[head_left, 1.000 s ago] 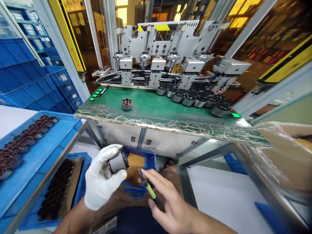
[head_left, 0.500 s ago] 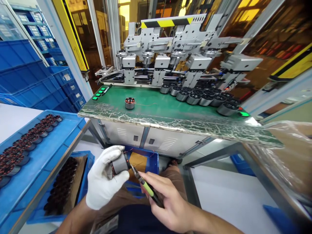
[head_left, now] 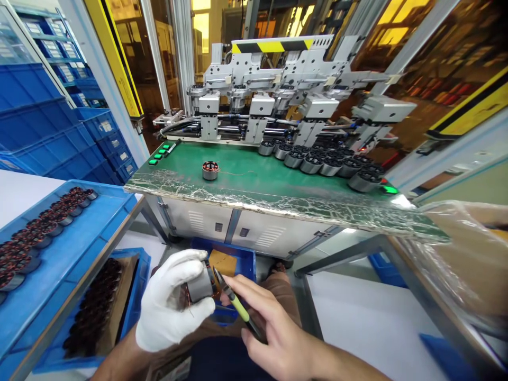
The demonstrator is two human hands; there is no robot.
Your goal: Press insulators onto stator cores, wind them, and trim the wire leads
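Trimming wire: gloved left hand [head_left: 169,309] grips motor coil [head_left: 201,286], right hand [head_left: 273,330] pinches cutters [head_left: 234,301], tip at coil edge; next needs steady snip.

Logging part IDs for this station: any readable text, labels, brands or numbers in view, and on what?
No text is readable.
White labels on the stacked blue crates: too small and blurred.
Green buttons on the green bench: lit, no legible marking.
Yellow-black striped bar on the machine: stripes only, no words.
Stator in the left hand and cutters in the right hand: no visible marking.

Left hand [head_left: 169,309] white-gloved; right hand [head_left: 278,338] bare.
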